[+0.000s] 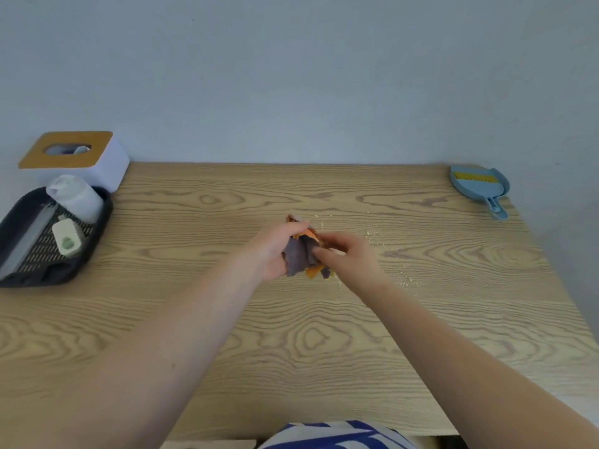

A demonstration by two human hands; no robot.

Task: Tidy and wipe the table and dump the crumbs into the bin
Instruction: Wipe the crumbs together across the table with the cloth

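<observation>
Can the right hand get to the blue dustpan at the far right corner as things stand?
Probably yes, but not right away. Bare table lies between the right hand and the dustpan, with only scattered crumbs. But that hand now pinches the cloth with the left hand.

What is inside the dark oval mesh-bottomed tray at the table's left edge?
In the dark tray: a white capped bottle, a small white-green case, and a grey bar. Its floor beneath them is hidden.
</observation>
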